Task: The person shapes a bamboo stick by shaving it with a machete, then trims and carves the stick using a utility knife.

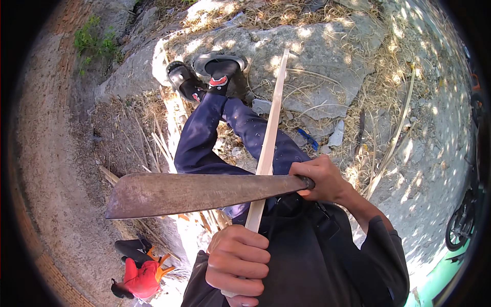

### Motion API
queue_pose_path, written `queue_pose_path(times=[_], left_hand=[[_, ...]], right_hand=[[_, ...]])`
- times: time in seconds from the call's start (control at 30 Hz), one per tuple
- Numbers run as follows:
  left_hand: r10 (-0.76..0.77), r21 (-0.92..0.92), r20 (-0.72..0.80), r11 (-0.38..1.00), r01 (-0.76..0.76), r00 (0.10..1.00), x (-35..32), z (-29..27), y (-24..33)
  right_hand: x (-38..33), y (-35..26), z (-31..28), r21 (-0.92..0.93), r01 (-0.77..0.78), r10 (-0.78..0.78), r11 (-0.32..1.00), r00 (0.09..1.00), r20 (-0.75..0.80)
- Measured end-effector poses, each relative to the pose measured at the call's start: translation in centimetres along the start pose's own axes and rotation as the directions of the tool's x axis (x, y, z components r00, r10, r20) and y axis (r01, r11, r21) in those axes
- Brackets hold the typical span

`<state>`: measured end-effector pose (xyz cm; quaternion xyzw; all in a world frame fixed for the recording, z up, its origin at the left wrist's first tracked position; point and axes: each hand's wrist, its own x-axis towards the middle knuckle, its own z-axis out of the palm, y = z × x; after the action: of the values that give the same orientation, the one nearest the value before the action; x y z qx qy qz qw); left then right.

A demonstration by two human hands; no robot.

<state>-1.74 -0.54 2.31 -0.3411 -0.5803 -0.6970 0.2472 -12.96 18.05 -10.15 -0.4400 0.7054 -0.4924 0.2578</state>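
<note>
In my right hand (321,178) is the dark handle of a machete, fingers wrapped round it. Its broad, brownish blade (189,194) points left and lies across a long pale strip of split wood or bamboo (271,128). My left hand (238,263) is closed round the strip's near end, close to my body. From there the strip slants away over my leg, its far tip above a grey rock slab. The blade passes over the strip and hides a short part of it; whether the two touch, I cannot tell.
My legs (202,135) in dark blue trousers stretch ahead, shoes on the rock slab (327,66). Shavings and strips (396,138) litter the ground. A blue object (307,138) lies right of my knee. Another person in red (140,279) sits at lower left; a motorbike wheel (455,225) shows far right.
</note>
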Motion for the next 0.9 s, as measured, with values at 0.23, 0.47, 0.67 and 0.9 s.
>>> queue_pose_path(times=[0.23, 0.47, 0.67, 0.9], left_hand=[[-0.079, 0.09, 0.039, 0.993, 0.075, 0.996, -0.1, 0.4, 0.4], [0.117, 0.249, -0.374, 0.968, -0.022, 0.92, -1.2, 3.2, -0.1], [0.214, 0.33, -0.463, 0.942, -0.057, 0.86, -1.3, 3.3, -0.3], [0.289, 0.356, -0.518, 0.929, -0.104, 0.805, -1.6, 3.1, -0.6]], right_hand=[[0.0, 0.5, 1.3, 0.092, -0.039, 0.042, 0.995, 0.999, -0.032], [0.7, 0.5, 1.6, 0.16, -0.027, 0.036, 0.987, 0.998, -0.054], [1.2, -0.3, 1.3, 0.184, 0.0, 0.006, 0.983, 0.999, -0.034], [2.1, -0.6, 1.2, 0.14, 0.006, 0.003, 0.99, 0.998, -0.067]])
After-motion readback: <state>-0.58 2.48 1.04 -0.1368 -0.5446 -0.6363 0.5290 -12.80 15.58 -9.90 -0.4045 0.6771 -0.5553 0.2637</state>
